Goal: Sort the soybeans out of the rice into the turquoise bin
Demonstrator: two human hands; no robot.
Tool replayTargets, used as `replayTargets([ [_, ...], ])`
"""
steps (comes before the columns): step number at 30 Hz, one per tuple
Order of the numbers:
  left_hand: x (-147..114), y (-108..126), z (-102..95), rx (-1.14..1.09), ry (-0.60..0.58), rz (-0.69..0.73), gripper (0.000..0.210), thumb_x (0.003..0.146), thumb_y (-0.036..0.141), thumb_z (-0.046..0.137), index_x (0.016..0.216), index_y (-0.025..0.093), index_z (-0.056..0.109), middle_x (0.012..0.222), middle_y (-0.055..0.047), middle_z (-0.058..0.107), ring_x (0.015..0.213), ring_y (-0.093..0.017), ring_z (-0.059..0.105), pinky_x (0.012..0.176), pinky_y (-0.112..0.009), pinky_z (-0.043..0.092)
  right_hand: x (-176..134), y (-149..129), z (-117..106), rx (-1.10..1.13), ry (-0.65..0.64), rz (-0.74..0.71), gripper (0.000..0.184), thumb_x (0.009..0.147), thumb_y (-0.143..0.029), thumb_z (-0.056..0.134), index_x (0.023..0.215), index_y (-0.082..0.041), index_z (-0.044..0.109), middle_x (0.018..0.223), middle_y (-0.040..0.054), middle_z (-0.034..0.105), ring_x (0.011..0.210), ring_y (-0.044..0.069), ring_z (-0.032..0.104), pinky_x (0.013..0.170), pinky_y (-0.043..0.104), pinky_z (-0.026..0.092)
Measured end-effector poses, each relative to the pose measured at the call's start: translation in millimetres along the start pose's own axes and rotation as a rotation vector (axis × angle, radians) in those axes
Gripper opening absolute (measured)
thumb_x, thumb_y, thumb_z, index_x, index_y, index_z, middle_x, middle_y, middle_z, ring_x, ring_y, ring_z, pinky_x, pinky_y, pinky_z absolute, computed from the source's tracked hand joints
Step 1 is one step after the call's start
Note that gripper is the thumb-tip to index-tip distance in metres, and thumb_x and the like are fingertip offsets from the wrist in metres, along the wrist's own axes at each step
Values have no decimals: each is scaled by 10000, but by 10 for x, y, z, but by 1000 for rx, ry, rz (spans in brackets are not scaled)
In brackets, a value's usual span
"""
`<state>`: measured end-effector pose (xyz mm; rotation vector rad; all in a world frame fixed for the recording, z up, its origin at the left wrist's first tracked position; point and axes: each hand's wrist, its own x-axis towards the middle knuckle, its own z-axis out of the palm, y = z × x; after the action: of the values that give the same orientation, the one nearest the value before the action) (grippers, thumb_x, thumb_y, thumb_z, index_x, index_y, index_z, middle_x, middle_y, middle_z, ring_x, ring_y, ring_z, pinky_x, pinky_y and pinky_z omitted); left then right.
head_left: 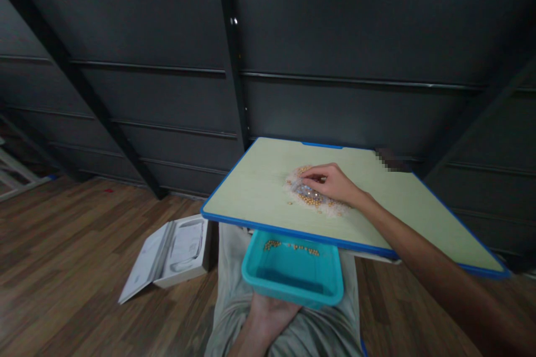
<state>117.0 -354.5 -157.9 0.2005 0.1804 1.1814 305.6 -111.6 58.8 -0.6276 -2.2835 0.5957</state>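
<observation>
A loose pile of small pale grains (335, 209), which look like rice, lies on the pale yellow tabletop (238, 195). Mixed into it are round tan beans (310, 199), with some clear shiny bits near the middle. Over the pile, my right hand (333, 181) has thumb and fingers pinched together at its surface; what lies between the fingertips is too small to make out. My left hand (272, 312) supports a turquoise plastic tray (293, 290) from below, its fingers hidden underneath. Several tan beans (272, 245) lie along the tray's far side.
Blue edging (268, 227) runs round the table, which overhangs the tray's far side. An open white box (186, 251) lies on the wooden floor (84, 268) at left. A dark panelled wall (167, 83) stands behind the table, and a dark, partly pixelated object (393, 160) sits at its far edge.
</observation>
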Motion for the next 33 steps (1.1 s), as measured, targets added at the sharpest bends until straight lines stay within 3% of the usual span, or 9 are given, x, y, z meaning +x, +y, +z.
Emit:
replayTargets([
  [10,12,-17,0,-4,66,20,460,1175,428,698,1620,397,812,1274,-53,988,1302,-343,882,1305,-539,578,-6,-81,28,18,-32,-23,218,1072,-300,827,1176,-261,1015,1150,106,977,975,262,907,915,395,724],
  [16,44,-33,-17,-32,34,25,477,1137,414,759,1610,396,817,1301,-55,983,1303,-340,896,1372,-556,540,-4,-70,72,15,-53,-24,195,1058,-294,840,1129,-267,1019,1062,87,970,863,236,861,808,361,678],
  [21,31,-30,6,-29,67,26,353,1085,403,844,1428,381,920,1307,-43,982,1340,-335,888,1382,-539,550,-12,-71,87,23,-51,-44,192,1028,-245,844,1108,-251,1019,1002,89,957,835,239,855,797,356,665],
  [25,41,-38,6,-22,83,26,334,1046,383,891,1376,364,938,1251,-46,991,1357,-336,884,1399,-541,535,-21,-113,87,76,-42,-29,204,1057,-336,857,1138,-237,1016,1066,112,968,897,255,880,831,361,689],
  [33,35,-47,5,15,96,45,539,1029,395,906,1563,365,846,1315,-55,979,1330,-347,896,1382,-547,546,-41,-173,138,-7,-127,-82,215,1042,-242,850,1180,-270,1013,1034,78,972,844,237,876,818,357,669],
])
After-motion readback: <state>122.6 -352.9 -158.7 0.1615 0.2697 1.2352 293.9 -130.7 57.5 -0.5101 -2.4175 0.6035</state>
